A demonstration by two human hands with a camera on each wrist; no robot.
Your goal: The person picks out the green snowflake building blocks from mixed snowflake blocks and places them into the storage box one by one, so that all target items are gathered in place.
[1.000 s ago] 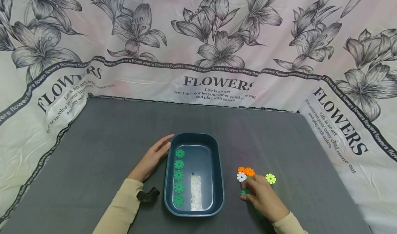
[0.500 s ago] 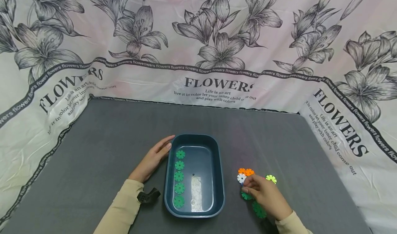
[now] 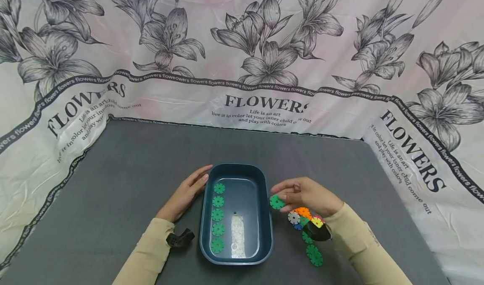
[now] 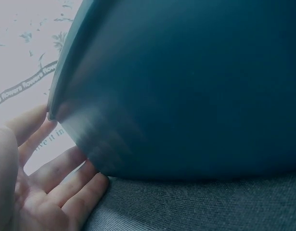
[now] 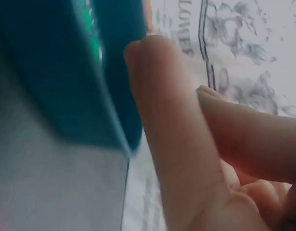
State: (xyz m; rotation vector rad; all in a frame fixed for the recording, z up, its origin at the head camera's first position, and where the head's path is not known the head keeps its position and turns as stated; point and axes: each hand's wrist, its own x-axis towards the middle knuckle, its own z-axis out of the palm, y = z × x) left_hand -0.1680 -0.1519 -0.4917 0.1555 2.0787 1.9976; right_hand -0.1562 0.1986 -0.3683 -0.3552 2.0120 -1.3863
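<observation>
In the head view, my right hand (image 3: 311, 194) pinches a green flower-shaped plastic disc (image 3: 277, 202) just beyond the tray's right rim. The right wrist view hides that disc; my fingers (image 5: 162, 106) fill much of it beside the blue tray (image 5: 66, 96). My left hand (image 3: 188, 192) touches the upper left side of the dark blue tray (image 3: 267, 243). Seen from the left wrist, its fairly straight fingers (image 4: 83, 185) lie against the tray's outer wall (image 4: 186, 106). Inside the tray, several green discs (image 3: 217, 215) form a column along the left side.
Beneath my right wrist lies a loose group of discs: orange (image 3: 303, 212), white (image 3: 293, 218), yellow (image 3: 316, 222) and blue. More green discs (image 3: 314, 255) lie nearer the front. A flower-printed cloth (image 3: 264, 104) borders the grey tabletop (image 3: 151, 150) at the back and sides.
My right hand has left the disc pile and moved up and left to the tray's right edge, bringing a green disc along. The left hand stays at the tray.
</observation>
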